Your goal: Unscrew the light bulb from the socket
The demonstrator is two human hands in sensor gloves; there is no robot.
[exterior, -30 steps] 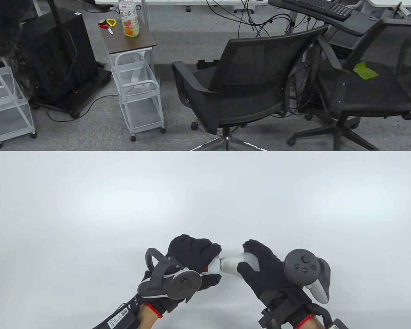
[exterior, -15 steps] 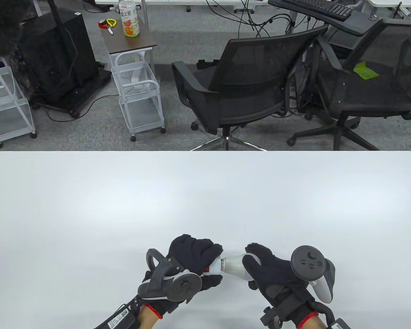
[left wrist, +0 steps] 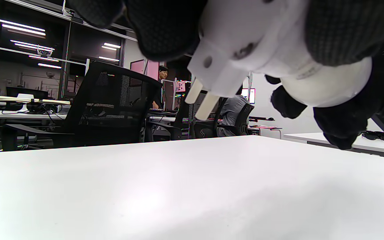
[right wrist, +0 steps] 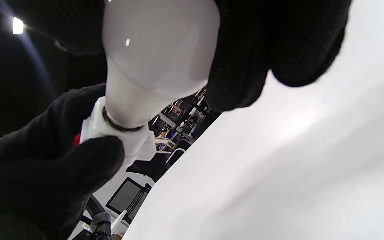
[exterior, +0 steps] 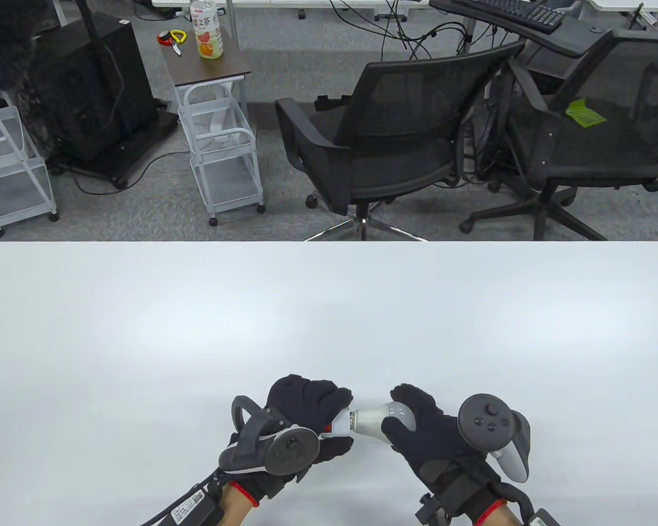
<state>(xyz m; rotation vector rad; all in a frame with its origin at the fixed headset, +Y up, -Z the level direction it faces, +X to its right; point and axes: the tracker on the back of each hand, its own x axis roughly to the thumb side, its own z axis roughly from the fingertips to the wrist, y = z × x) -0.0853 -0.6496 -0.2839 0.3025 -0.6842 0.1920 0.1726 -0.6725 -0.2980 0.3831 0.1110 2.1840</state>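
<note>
A white light bulb [exterior: 374, 418] sits screwed in a white plug-in socket [exterior: 341, 424], both held just above the white table [exterior: 329, 307] near its front edge. My left hand [exterior: 312, 408] grips the socket; its two prongs show in the left wrist view [left wrist: 202, 100]. My right hand [exterior: 411, 422] grips the bulb's round end, which also shows in the right wrist view [right wrist: 158, 50]. A band of metal thread [exterior: 353, 421] shows between bulb and socket [right wrist: 112, 133]. The bulb [left wrist: 328, 86] and the right hand's fingers [left wrist: 287, 101] lie behind the socket [left wrist: 245, 43] in the left wrist view.
Two black office chairs [exterior: 384, 126] stand beyond the table's far edge. A small side table with a drink bottle [exterior: 206, 33] and white wire carts [exterior: 225, 159] stand farther back on the left.
My right hand rolled to the right and back on the bulb, its tracker swinging right then left again. A little more metal thread shows now. My left hand stayed put on the socket.
</note>
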